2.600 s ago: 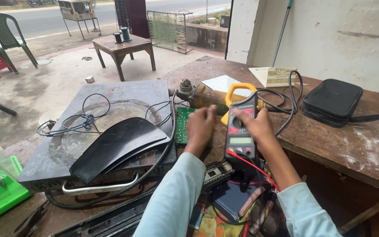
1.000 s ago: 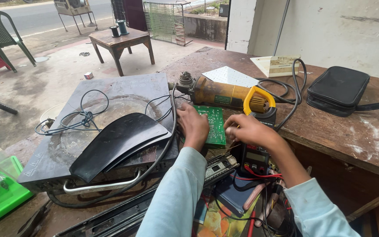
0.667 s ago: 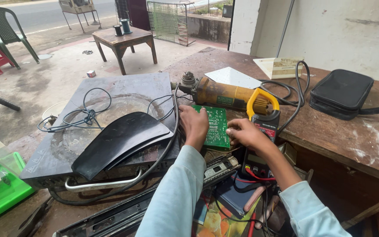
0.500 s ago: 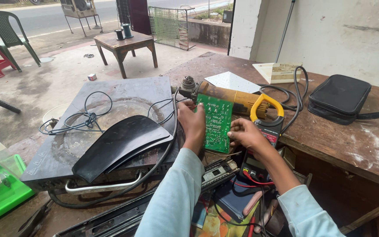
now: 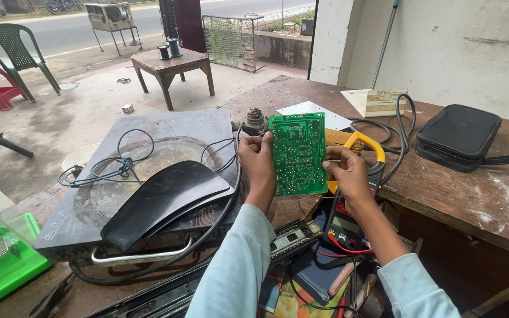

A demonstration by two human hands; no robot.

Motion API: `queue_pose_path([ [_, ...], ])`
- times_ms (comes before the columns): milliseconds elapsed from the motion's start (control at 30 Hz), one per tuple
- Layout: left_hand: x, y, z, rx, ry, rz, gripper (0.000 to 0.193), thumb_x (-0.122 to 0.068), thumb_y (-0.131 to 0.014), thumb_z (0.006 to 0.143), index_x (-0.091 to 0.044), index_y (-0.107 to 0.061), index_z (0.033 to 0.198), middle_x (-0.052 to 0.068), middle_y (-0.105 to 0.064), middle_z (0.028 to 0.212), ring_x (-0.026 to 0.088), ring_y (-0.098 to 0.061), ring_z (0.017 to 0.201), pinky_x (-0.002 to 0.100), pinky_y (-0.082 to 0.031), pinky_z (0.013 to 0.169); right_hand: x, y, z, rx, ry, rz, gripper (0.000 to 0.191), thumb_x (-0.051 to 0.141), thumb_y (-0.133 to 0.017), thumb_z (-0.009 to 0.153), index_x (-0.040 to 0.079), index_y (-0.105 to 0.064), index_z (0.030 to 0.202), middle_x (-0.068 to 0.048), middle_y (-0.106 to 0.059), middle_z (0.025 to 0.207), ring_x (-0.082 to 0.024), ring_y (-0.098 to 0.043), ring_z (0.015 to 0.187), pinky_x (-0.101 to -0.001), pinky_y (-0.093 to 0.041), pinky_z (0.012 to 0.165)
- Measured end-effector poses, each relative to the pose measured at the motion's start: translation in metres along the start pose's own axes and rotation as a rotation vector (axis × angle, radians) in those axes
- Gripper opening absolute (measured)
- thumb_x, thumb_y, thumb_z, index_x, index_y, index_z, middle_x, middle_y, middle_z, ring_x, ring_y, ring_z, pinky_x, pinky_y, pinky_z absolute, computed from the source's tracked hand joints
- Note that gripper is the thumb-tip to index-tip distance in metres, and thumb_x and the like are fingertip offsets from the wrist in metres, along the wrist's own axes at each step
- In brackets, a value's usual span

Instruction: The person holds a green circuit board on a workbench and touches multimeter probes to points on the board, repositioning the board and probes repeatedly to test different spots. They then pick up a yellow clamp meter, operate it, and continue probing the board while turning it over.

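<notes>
I hold a green circuit board point(image 5: 297, 153) upright in front of me, solder side toward me. My left hand point(image 5: 257, 163) grips its left edge and my right hand point(image 5: 345, 172) grips its right edge. Behind and below my right hand lies a clamp meter point(image 5: 363, 176) with yellow jaws, its red and black leads point(image 5: 337, 250) trailing down toward me. An angle grinder point(image 5: 254, 122) lies on the wooden workbench point(image 5: 472, 188) behind the board, mostly hidden by it.
A dark flat appliance point(image 5: 142, 176) with a curved black cover and loose cables sits at left. A black pouch point(image 5: 458, 135), a white card and a box lie on the bench. A green tray point(image 5: 4, 259) is at lower left. Outside stand a small table point(image 5: 169, 65) and chairs.
The clamp meter went down from my hands onto the bench. Both hands then picked up the green circuit board and raised it upright from lying flat.
</notes>
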State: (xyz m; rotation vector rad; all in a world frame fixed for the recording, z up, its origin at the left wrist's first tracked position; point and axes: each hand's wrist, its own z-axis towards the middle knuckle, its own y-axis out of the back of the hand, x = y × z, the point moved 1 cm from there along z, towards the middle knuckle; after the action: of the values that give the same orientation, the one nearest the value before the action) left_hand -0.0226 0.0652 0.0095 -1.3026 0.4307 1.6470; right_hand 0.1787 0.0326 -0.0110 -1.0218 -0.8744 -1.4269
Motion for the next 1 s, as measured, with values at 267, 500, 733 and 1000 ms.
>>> queue_pose_path([
  [267, 0.0, -0.007, -0.005, 0.414, 0.079, -0.484, 0.019, -0.018, -0.073, 0.096, -0.004, -0.059, 0.097, 0.0, -0.065, 0.079, 0.005, -0.056, 0.068, 0.019, -0.044, 0.058, 0.026, -0.007, -0.011, 0.178, 0.014, 0.145, 0.037, 0.004, -0.072, 0.08, 0.009, -0.062, 0.115, -0.001, -0.073, 0.106, -0.013, -0.07, 0.1, -0.0303, -0.056, 0.093],
  [500, -0.011, -0.004, -0.003, 0.375, 0.152, -0.536, 0.03, -0.034, -0.063, 0.103, -0.004, -0.058, 0.105, 0.005, -0.066, 0.086, 0.01, -0.063, 0.075, 0.023, -0.054, 0.069, 0.065, -0.022, -0.024, 0.252, 0.151, -0.112, 0.045, 0.006, -0.079, 0.082, 0.007, -0.067, 0.125, -0.006, -0.074, 0.118, -0.019, -0.07, 0.109, -0.0362, -0.055, 0.097],
  [733, -0.025, 0.003, -0.006, 0.294, 0.189, -0.52, 0.036, -0.036, -0.055, 0.1, -0.007, -0.056, 0.12, 0.011, -0.071, 0.093, 0.022, -0.073, 0.082, 0.035, -0.062, 0.075, 0.085, -0.027, -0.034, 0.098, 0.782, -0.775, 0.061, -0.002, -0.078, 0.075, 0.016, -0.065, 0.132, -0.005, -0.07, 0.122, -0.026, -0.065, 0.121, -0.0441, -0.05, 0.106],
  [1000, -0.016, -0.004, -0.005, 0.357, 0.428, -0.642, 0.036, -0.029, -0.049, 0.108, 0.002, -0.061, 0.121, 0.021, -0.072, 0.112, 0.024, -0.075, 0.096, 0.036, -0.063, 0.084, 0.073, -0.025, -0.041, 0.048, 1.057, -1.163, 0.065, -0.013, -0.07, 0.076, 0.02, -0.066, 0.132, -0.003, -0.065, 0.126, -0.026, -0.059, 0.129, -0.0496, -0.045, 0.112],
])
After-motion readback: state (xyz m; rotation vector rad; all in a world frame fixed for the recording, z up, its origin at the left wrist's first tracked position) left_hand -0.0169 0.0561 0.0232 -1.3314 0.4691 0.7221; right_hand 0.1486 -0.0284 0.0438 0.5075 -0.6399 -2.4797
